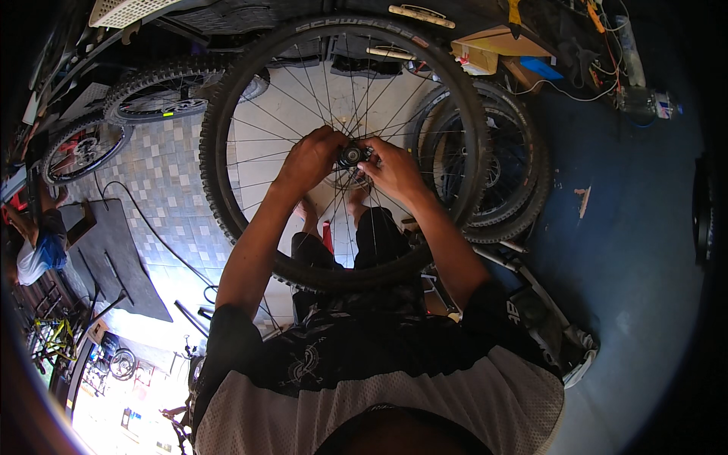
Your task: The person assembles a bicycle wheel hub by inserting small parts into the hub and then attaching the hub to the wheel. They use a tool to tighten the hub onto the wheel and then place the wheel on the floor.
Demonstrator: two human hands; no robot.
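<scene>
A large spoked bicycle wheel [215,152] with a knobby black tyre lies across my lap, its face turned up toward me. At its centre is a dark round hub [352,156]. My left hand [312,161] grips the hub's left side with its fingers curled in. From the other side, the thumb and fingers of my right hand [391,168] pinch the hub's right edge. Both forearms pass over the rim and spokes. The fingertips partly cover the hub, and any small part between them is too small to make out.
More bicycle wheels [523,182] lie stacked close at the right. Other wheels [155,98] stand at the left beside the tiled floor. An open cardboard box [504,42] and a plastic bottle [648,102] are at the far right. Another person [42,250] sits at the far left.
</scene>
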